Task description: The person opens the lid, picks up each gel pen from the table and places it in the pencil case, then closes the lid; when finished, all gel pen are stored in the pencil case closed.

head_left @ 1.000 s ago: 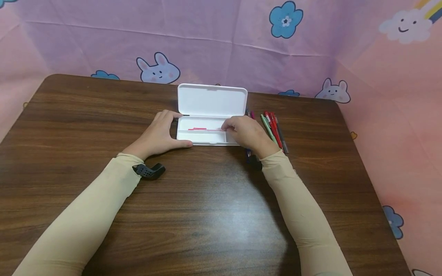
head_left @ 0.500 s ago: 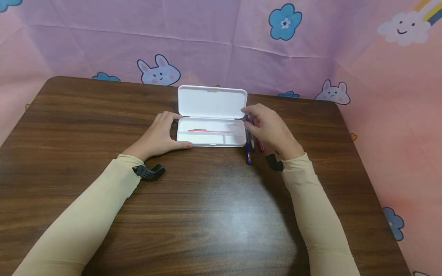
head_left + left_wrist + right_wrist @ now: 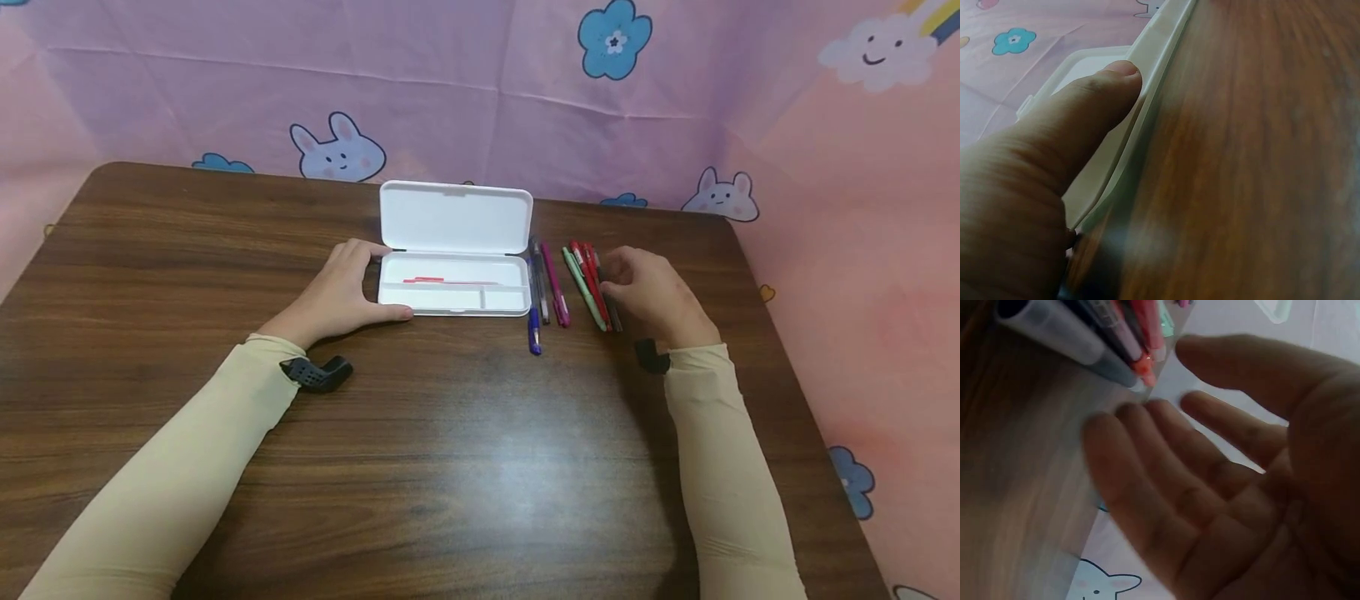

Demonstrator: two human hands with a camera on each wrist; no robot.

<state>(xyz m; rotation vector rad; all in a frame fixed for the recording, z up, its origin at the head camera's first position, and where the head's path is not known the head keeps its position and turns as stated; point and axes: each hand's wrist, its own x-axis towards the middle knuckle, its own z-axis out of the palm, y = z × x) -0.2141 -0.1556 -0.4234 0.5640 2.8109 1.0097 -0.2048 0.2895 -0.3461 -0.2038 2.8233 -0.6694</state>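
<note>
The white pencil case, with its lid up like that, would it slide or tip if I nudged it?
The white pencil case looks like thin plastic holding only one pink pen, so probably light and apt to slide on the smooth table. Its upright lid might tip it backward. The left hand steadies its left end.

Head view looks down over the table (image 3: 450, 467); both wrist views sit close above its wood.
</note>
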